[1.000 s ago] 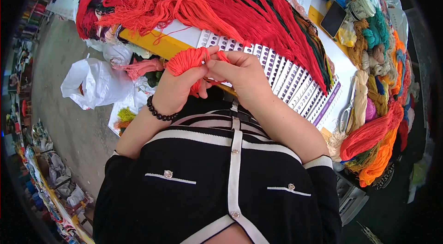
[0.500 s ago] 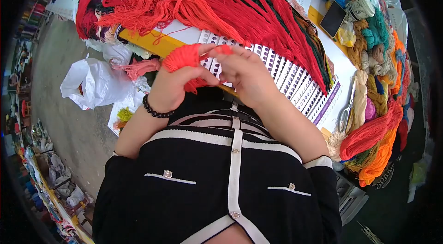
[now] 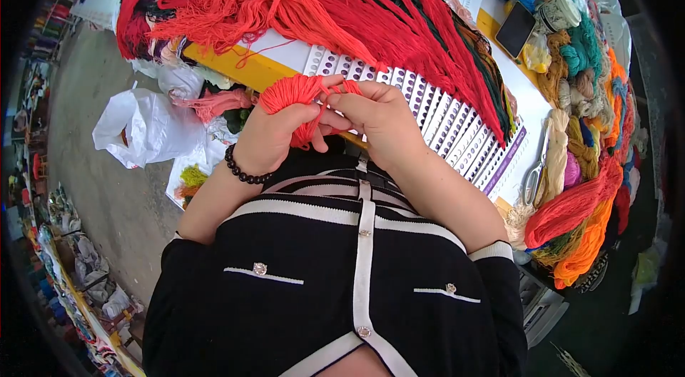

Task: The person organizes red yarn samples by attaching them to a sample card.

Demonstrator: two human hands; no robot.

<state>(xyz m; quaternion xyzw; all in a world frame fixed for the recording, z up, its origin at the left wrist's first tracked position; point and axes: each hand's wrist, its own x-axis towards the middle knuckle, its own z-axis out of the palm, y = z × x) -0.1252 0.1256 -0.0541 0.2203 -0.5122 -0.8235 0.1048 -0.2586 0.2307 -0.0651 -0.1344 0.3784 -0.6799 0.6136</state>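
Note:
A coral-red bundle of yarn is wound around the fingers of my left hand, which is closed on it. My right hand pinches a loop of the same yarn just to the right of the bundle, its fingertips close to those of the left. Behind both hands, long red thread hanks and looser coral thread lie over the table. Under them shows a card with rows of dark oval holes. My palms and some fingers hide part of the bundle.
At right lie scissors, a cream hank, a red hank and an orange hank. A phone rests farther back. White plastic bags are at left, by the table's yellow edge.
My right hand has turned and its fingers have drawn together on the yarn loop. The bundle in my left hand has shifted slightly and shows a rounder face.

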